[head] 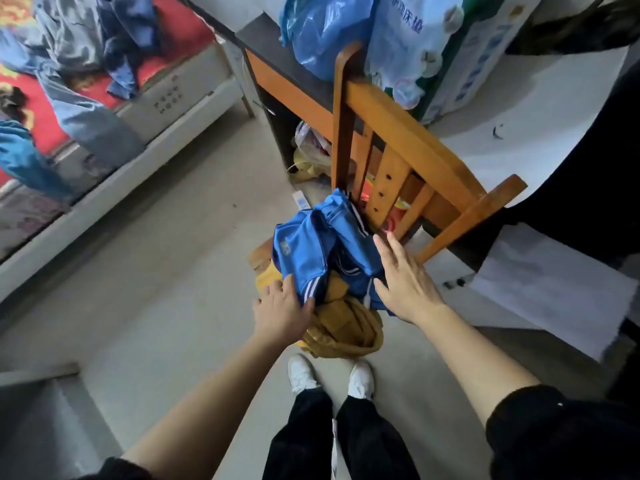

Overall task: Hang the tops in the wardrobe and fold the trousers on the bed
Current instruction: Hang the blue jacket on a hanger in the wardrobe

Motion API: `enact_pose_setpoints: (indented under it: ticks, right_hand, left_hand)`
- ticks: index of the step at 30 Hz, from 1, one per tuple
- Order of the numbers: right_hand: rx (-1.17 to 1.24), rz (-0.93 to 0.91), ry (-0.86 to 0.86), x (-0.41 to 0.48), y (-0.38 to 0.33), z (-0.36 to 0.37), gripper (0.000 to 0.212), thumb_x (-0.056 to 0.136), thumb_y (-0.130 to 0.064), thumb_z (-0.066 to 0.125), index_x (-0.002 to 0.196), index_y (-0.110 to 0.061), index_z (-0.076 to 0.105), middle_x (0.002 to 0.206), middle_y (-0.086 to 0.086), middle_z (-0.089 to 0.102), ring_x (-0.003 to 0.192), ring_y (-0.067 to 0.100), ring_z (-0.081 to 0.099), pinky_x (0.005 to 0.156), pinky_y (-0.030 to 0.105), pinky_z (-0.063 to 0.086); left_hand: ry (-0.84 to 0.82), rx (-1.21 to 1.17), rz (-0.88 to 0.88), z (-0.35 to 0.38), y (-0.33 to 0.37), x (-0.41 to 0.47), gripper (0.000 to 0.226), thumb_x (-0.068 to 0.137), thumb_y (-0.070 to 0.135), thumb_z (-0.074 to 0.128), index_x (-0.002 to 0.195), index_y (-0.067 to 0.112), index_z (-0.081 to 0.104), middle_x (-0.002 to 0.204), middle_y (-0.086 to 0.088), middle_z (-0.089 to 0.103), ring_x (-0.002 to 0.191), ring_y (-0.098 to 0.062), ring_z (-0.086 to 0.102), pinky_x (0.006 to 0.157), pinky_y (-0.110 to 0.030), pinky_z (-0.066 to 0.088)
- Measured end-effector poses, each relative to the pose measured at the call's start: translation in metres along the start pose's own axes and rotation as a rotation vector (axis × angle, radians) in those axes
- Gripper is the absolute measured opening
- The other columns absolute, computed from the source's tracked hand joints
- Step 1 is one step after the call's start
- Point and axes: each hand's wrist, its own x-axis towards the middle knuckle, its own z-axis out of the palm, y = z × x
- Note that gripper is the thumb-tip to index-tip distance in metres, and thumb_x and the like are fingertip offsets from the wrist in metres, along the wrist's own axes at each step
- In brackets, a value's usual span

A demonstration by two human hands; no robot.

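Note:
A blue sports garment with white stripes point(311, 247) lies bunched on the seat of a wooden chair point(398, 143). Under it sits a mustard-yellow garment point(346, 330) that hangs over the seat's front edge. My left hand point(282, 311) grips the blue garment's striped lower edge. My right hand point(403, 277) is flat with fingers apart, resting on the blue garment's right side. The bed point(166, 98) at upper left carries grey-blue trousers point(79, 109), a dark blue garment point(128, 39) and another blue piece point(20, 157) on a red cover.
A dark desk point(273, 46) behind the chair holds a blue plastic bag point(322, 32) and a printed package point(412, 46). Bags and clutter point(311, 154) lie under the desk. A white surface point(540, 126) is at right. Bare concrete floor point(166, 271) lies between me and the bed.

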Motion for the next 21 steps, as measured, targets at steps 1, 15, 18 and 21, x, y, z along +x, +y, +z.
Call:
enact_pose_setpoints:
  ticks: [1, 15, 18, 21]
  right_hand:
    - [0.013, -0.023, -0.004, 0.012, -0.002, 0.013, 0.082, 0.098, -0.034, 0.051, 0.158, -0.022, -0.005, 0.165, 0.011, -0.001, 0.146, 0.034, 0.024, 0.113, 0.045, 0.035]
    - [-0.005, -0.123, -0.013, 0.138, -0.039, 0.171, 0.05, 0.093, -0.005, 0.054, 0.139, -0.023, 0.054, 0.161, 0.016, 0.023, 0.147, 0.036, 0.024, 0.106, 0.053, 0.038]
    - [0.034, -0.091, -0.042, 0.142, -0.047, 0.143, 0.028, 0.095, -0.014, 0.053, 0.121, -0.018, 0.062, 0.157, 0.014, 0.033, 0.147, 0.032, 0.025, 0.109, 0.052, 0.036]
    - [0.013, -0.107, -0.072, 0.143, -0.057, 0.094, 0.024, 0.098, -0.021, 0.048, 0.12, -0.016, 0.058, 0.162, 0.009, 0.024, 0.15, 0.028, 0.014, 0.115, 0.049, 0.027]
  left_hand:
    - [-0.048, -0.048, -0.066, 0.014, -0.003, 0.013, 0.056, 0.092, 0.06, 0.042, 0.129, 0.018, 0.041, 0.131, -0.008, 0.05, 0.123, -0.031, 0.045, 0.097, -0.045, 0.037]
    - [-0.04, -0.435, -0.205, 0.15, -0.052, 0.114, 0.034, 0.081, 0.036, 0.06, 0.094, 0.02, 0.034, 0.089, 0.001, 0.058, 0.084, -0.033, 0.06, 0.063, -0.035, 0.039]
    - [-0.038, -0.453, -0.196, 0.116, -0.061, 0.107, 0.027, 0.08, 0.021, 0.055, 0.099, 0.023, 0.036, 0.089, 0.003, 0.053, 0.089, -0.034, 0.059, 0.065, -0.034, 0.036]
    - [0.039, -0.448, -0.164, 0.053, -0.066, 0.11, 0.028, 0.078, 0.013, 0.054, 0.1, 0.024, 0.041, 0.098, -0.001, 0.058, 0.095, -0.031, 0.058, 0.067, -0.033, 0.037]
